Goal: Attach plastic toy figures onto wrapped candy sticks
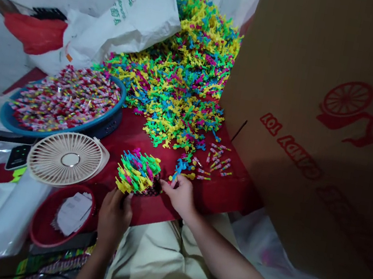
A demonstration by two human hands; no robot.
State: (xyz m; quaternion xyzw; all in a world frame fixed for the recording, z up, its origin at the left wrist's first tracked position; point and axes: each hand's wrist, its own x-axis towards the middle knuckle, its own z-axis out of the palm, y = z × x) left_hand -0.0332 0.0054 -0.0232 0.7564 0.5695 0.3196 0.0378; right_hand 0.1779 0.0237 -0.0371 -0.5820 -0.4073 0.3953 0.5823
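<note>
A bundle of thin plastic toy pieces (pixel 139 170) in green, yellow, blue and pink lies near the front edge of the red table, with dark ends on its right side. My left hand (pixel 114 213) is curled against the bundle's lower left, thumb and fingers touching it. To the right of it, my right hand (pixel 180 197) is closed in a pinch at small blue and yellow plastic pieces (pixel 180 168). Its fingers partly hide what they hold. Several small candy-like tubes (pixel 218 159) with pink labels lie scattered beyond my right hand.
A big heap of coloured plastic pieces (pixel 191 73) covers the back. At left stand a blue basin (pixel 117 110) full of wrapped tubes, a round fan (pixel 50 154) and a red bowl (pixel 39 229) holding white papers. A tall cardboard box (pixel 290 81) walls off the right.
</note>
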